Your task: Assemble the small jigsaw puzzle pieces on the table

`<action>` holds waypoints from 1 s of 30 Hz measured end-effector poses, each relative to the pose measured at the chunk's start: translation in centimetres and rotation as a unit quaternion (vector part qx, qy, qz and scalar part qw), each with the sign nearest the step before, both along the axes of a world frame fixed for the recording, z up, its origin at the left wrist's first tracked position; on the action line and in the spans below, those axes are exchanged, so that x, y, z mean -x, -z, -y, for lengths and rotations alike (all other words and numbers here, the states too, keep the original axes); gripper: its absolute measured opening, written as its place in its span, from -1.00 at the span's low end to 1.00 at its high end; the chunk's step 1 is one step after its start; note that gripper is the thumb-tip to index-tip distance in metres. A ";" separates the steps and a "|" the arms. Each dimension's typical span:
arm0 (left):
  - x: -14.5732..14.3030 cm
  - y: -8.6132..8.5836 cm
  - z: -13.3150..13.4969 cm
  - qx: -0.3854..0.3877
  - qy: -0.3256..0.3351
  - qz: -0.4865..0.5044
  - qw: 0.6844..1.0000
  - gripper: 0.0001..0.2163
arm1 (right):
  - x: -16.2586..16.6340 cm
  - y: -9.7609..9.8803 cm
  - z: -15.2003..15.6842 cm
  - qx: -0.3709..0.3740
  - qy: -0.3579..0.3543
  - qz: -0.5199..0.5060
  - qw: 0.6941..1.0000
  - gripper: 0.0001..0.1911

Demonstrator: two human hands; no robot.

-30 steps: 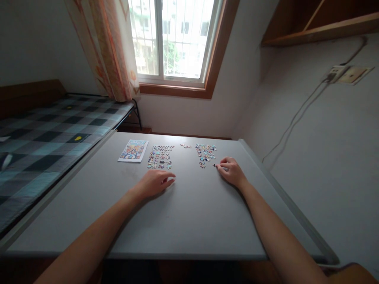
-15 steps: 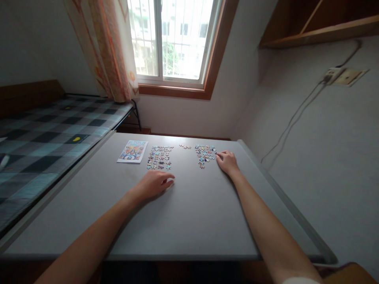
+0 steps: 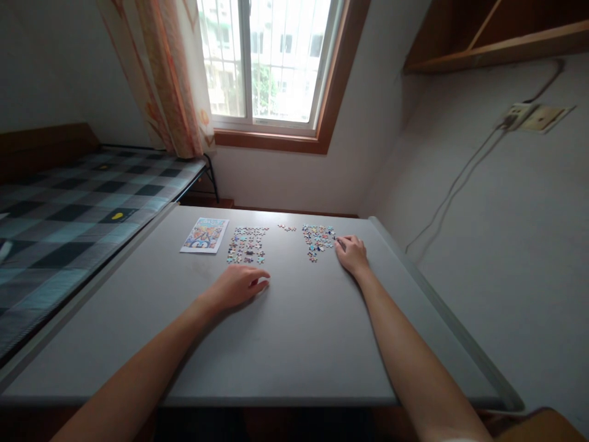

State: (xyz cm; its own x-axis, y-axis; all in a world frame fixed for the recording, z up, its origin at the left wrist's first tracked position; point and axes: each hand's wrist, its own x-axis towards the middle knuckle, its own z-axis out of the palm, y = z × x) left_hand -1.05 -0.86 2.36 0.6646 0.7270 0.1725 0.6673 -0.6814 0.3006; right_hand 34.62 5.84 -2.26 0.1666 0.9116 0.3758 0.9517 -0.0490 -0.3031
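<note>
My left hand [image 3: 240, 286] rests on the grey table with its thumb and fingers apart, holding nothing. Just beyond it lie rows of loose jigsaw puzzle pieces [image 3: 249, 240], spaced out on the tabletop. On the right side my right hand [image 3: 351, 253] has its fingers curled together at the edge of a denser cluster of puzzle pieces [image 3: 317, 236]. A small dark puzzle piece seems to be at its fingertips, mostly covered by them. A short line of pieces [image 3: 287, 228] sits between the two groups, farther back.
A printed picture sheet [image 3: 204, 236] lies left of the rows on the table [image 3: 294, 344]. A bed with a checked cover [image 3: 92, 202] stands to the left. Ahead are a window [image 3: 271, 67] and a curtain [image 3: 168, 80]. Cords hang from a wall socket [image 3: 519, 115] at right.
The view has shifted very slightly. My right fingers have moved a little at the edge of the right cluster; my left hand keeps its place.
</note>
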 end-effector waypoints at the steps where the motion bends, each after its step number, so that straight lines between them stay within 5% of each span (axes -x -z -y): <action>1: 0.0 0.0 0.0 0.001 -0.002 0.000 1.000 -0.75 | 0.0 0.0 0.0 0.005 0.000 0.003 1.000 -0.59; 30: 0.0 0.4 -0.1 0.011 -0.005 0.001 1.000 -0.74 | 0.8 -0.8 0.4 0.052 0.010 0.013 0.999 -0.55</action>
State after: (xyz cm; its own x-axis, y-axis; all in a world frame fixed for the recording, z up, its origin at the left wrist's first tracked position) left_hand -1.05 -0.76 1.94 0.6573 0.7370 0.1571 0.6734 -0.6680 0.3166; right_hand 33.83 5.40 -1.47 0.1759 0.9427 0.2836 0.9578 -0.0975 -0.2703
